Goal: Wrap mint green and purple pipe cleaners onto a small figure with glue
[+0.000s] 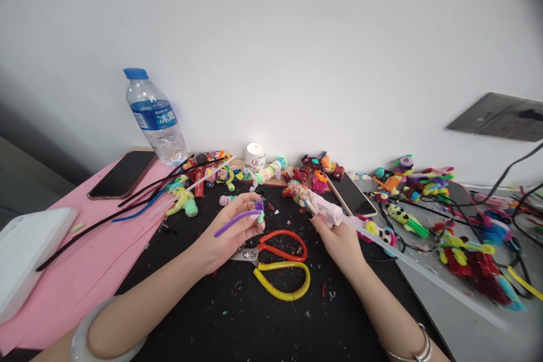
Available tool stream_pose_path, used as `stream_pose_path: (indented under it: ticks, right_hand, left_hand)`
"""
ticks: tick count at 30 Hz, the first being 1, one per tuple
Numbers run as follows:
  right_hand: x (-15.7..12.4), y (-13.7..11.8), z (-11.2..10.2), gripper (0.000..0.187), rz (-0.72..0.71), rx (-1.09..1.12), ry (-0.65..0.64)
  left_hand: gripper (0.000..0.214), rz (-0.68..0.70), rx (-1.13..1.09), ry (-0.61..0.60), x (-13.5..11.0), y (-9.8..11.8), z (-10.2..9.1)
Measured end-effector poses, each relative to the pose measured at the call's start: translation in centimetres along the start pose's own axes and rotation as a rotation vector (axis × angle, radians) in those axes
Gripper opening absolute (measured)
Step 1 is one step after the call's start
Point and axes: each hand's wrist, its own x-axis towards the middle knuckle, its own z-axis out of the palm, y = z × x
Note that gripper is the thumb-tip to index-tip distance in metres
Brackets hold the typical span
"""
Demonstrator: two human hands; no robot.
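Observation:
My left hand (237, 226) pinches a purple pipe cleaner (235, 222), its upper end coiled against a small mint-green piece (260, 216) at the fingertips. A long tail of the purple strand hangs free toward the lower left. In my right hand (339, 240) is a pale pink hot glue gun (326, 209). A long translucent glue stick (418, 267) runs out of its back toward the lower right. The gun's nozzle is hard to make out among the colourful pieces behind it. Between my hands lie scissors (282, 266) with one red and one yellow handle loop.
Pipe-cleaner figures (411, 181) crowd the right side and the wall edge. A water bottle (155, 119) leans by the wall, near a dark phone (123, 174). A paper cup (255, 155) stands upside down at the back. Another phone (352, 195) lies behind my right hand. Black cables cross the right.

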Motion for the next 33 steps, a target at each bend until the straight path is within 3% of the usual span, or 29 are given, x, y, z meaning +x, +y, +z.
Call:
stream_pose_path:
  ticks: [4, 10, 15, 17, 19, 22, 24, 29, 33]
  right_hand:
    - [0.7, 0.7, -0.1, 0.034, 0.0, -0.105, 0.045]
    - [1.0, 2.4, 0.2, 0.046, -0.117, -0.336, 0.124]
    - [0.6, 1.5, 0.4, 0.049, -0.105, -0.475, 0.165]
    - [0.3, 0.3, 0.3, 0.048, -0.122, -0.428, 0.195]
    - [-0.2, -1.1, 0.3, 0.045, -0.245, -0.269, 0.161]
    - [-1.4, -3.1, 0.8, 0.039, -0.42, -0.052, -0.06]
    - [-2.3, -4.0, 1.4, 0.037, -0.498, 0.007, -0.112]
    - [-3.4, -4.9, 2.3, 0.02, -0.532, 0.068, -0.075]
    - [-3.3, -4.8, 2.2, 0.019, -0.49, 0.109, -0.05]
  left_hand:
    - [0.023, -0.008, 0.108, 0.017, 0.1, -0.3, -0.1]
    - [0.02, 0.075, 0.417, 0.031, -0.1, -0.1, 0.0]
    - [0.018, 0.052, 0.478, 0.012, -0.2, 0.2, 0.4]
    - [0.018, 0.079, 0.503, 0.006, -0.2, 0.0, 0.4]
    - [0.019, 0.114, 0.54, 0.0, -0.2, -0.2, 0.3]
    - [0.02, 0.178, 0.63, 0.005, -0.2, -0.4, 0.2]
    - [0.021, 0.22, 0.706, -0.001, -0.2, -0.5, 0.2]
    - [0.026, 0.24, 0.749, -0.061, -0.2, -0.8, 0.0]
    - [0.028, 0.222, 0.761, -0.095, -0.2, -0.9, -0.1]
